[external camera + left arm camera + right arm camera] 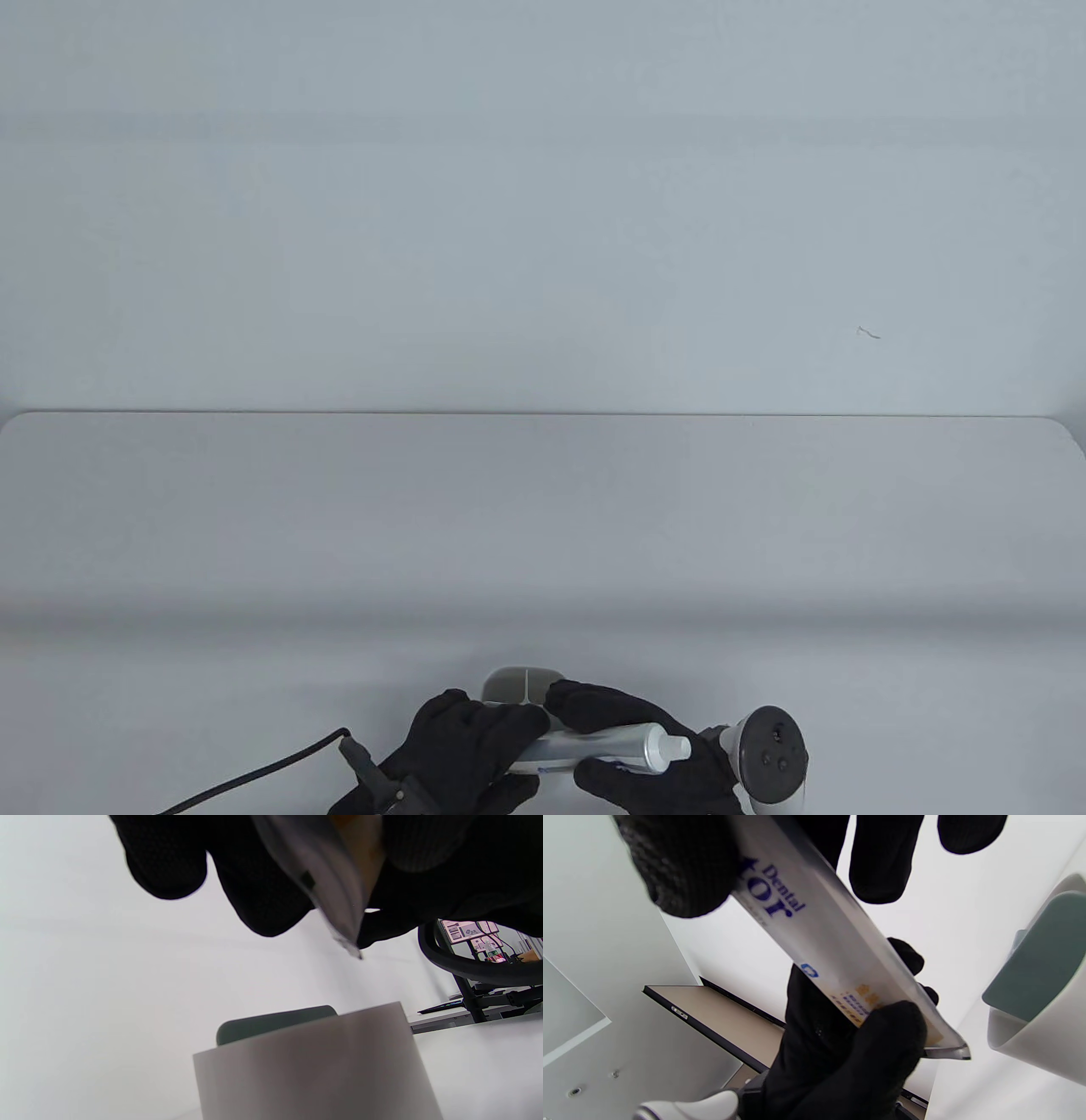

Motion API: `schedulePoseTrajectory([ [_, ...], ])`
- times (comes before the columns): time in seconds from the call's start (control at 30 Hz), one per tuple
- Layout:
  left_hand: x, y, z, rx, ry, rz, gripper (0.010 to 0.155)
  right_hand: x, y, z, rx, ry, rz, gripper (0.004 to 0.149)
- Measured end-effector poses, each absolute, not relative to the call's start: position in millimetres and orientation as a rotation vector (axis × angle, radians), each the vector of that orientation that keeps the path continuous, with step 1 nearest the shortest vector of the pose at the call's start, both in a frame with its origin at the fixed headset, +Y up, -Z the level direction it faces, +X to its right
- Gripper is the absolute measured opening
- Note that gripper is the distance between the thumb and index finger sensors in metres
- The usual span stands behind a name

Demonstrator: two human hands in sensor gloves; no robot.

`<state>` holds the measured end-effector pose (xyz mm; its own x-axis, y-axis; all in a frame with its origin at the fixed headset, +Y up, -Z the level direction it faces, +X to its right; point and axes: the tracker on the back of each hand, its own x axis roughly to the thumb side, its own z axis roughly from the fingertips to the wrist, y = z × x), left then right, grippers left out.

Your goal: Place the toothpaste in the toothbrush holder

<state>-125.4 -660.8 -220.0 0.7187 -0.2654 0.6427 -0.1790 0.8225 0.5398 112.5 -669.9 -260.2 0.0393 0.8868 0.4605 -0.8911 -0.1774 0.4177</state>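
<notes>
Both gloved hands hold a silver-white toothpaste tube (653,745) level, just above the table at the near edge. My left hand (516,754) grips its flat tail end. My right hand (609,742) grips it near the white cap (676,747), which points right. The grey-white toothbrush holder (517,683) stands right behind the hands, partly hidden. In the left wrist view the tube's crimped end (335,908) hangs above the holder (314,1065). In the right wrist view the tube (831,950) runs down to my left hand's fingers (882,1035), with the holder (1043,1027) to the right.
A black cable (254,777) runs off the left wrist at the bottom left. The white tracker (772,755) sits on my right hand. The table's far edge (543,414) meets a plain wall. A chair and desk (475,984) show far off in the left wrist view.
</notes>
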Motion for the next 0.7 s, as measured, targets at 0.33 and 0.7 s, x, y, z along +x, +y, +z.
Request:
schedulePoseTrajectory([
  [0.33,-140,-658,-229,0.587,-0.715,-0.006,0.07,133,-667,-262,0.628,-0.025,1.394,0.087],
  [0.7,-187,-667,-265,0.407,-0.447,-0.315,0.08,163,-657,-274,0.552,-0.062,1.379,0.087],
])
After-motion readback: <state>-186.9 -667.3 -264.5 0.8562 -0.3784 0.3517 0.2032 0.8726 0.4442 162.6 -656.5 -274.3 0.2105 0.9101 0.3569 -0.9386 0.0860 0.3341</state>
